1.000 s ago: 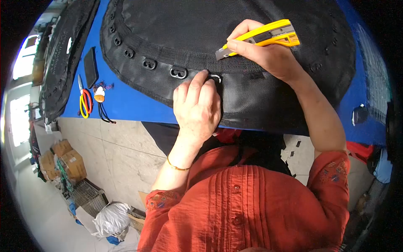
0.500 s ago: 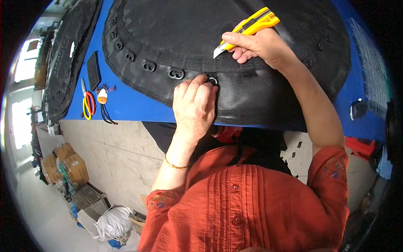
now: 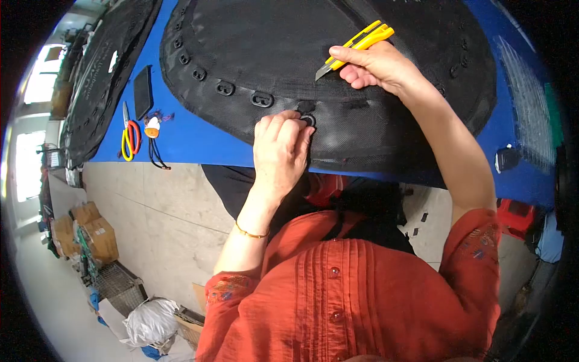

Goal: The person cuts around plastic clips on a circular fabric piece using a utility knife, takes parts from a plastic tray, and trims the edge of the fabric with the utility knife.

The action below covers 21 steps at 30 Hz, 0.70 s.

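Note:
A large round black mesh mat (image 3: 253, 42) with black plastic buckles (image 3: 262, 99) along its rim lies on a blue table. My left hand (image 3: 280, 151) is closed at the near rim, its fingertips pinching one black plastic buckle (image 3: 308, 120). Beside it on the mat is a small dark patch. My right hand (image 3: 380, 66) is wrapped round a yellow utility knife (image 3: 365, 39). The knife's blade is out and points down to the left, above the mat and apart from the left hand.
Scissors (image 3: 128, 136) with red and yellow handles, a black phone (image 3: 143, 92) and a small white-and-orange item (image 3: 152, 128) with a cord lie at the left. Another black mat (image 3: 99, 78) is beyond them. A dark square object (image 3: 506, 158) sits at the right. Cardboard boxes (image 3: 96, 235) stand on the floor.
The view has shifted a little. The knife in my right hand is tilted slightly differently, its blade still off the mat. More of the buckle by my left fingertips shows.

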Each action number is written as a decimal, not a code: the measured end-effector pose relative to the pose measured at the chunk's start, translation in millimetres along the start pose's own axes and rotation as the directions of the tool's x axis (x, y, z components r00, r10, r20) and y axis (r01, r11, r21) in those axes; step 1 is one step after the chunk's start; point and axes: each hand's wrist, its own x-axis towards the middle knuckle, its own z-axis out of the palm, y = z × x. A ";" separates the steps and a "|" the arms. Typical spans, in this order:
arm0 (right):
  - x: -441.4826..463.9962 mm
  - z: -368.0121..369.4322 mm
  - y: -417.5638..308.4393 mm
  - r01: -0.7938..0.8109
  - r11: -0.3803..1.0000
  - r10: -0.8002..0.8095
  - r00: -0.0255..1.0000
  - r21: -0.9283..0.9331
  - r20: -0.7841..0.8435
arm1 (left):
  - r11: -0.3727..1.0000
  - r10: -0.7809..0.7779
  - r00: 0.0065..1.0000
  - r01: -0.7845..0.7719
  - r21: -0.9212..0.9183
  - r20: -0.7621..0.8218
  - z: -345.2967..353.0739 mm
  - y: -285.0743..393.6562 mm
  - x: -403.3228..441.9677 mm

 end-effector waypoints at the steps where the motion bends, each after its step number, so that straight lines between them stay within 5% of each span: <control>1: 0.8 -0.1 -1.3 -0.048 0.998 0.048 0.999 -0.033 -0.009 | 1.000 0.002 1.000 -0.002 0.001 -0.002 0.6 -0.5 -0.3; 11: -1.4 1.0 -10.2 -0.205 0.921 0.158 0.974 -0.330 -0.164 | 0.998 0.049 0.998 -0.050 -0.026 -0.044 2.1 -0.3 -0.3; 17: -25.8 11.5 -10.7 -0.052 0.865 -0.043 0.984 -0.499 -0.176 | 0.996 -0.013 0.996 0.005 -0.087 -0.086 2.1 0.6 -4.4; 21: -72.2 41.9 10.9 0.176 0.887 -0.218 0.975 -0.427 -0.051 | 0.991 -0.045 0.995 0.033 -0.132 -0.087 3.7 -1.1 -7.9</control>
